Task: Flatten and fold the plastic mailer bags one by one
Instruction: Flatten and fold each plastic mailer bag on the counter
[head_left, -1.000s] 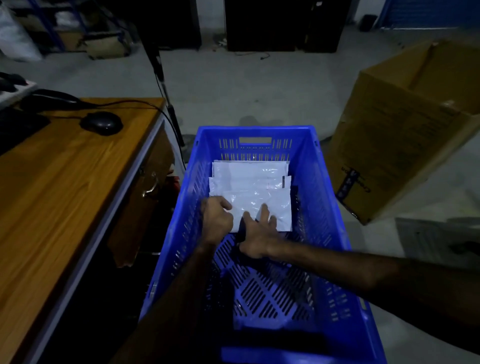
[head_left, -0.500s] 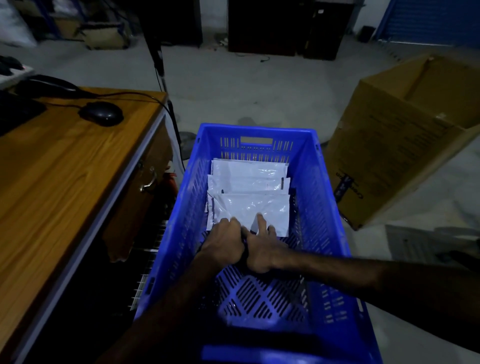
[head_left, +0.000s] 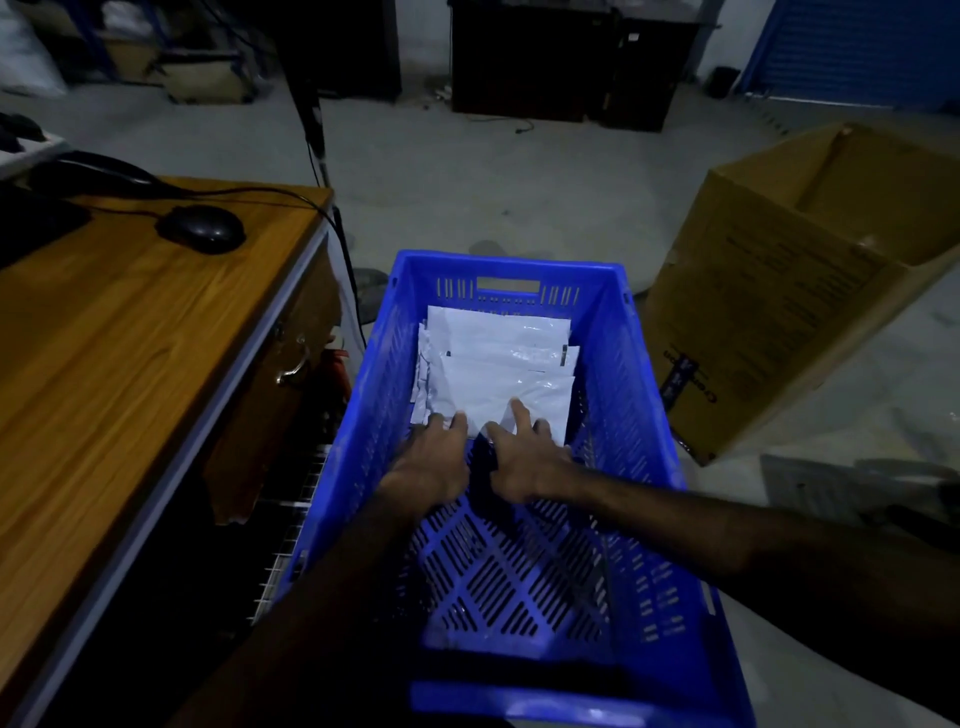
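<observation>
Several white mailer bags (head_left: 498, 364) are stacked flat in the far half of the blue crate (head_left: 649, 415), mid-frame. The nearest is pressed by the left hand (head_left: 434, 457) and right hand (head_left: 524, 462), fingers extended. Remaining bags cannot be seen.

Both forearms reach fwd, side by side. Left hand (head_left: 434, 457) lies palm down, fingers extended. Right hand (head_left: 524, 457) likewise palm down, fingers spread straight, approx. level w/ left.
</observation>
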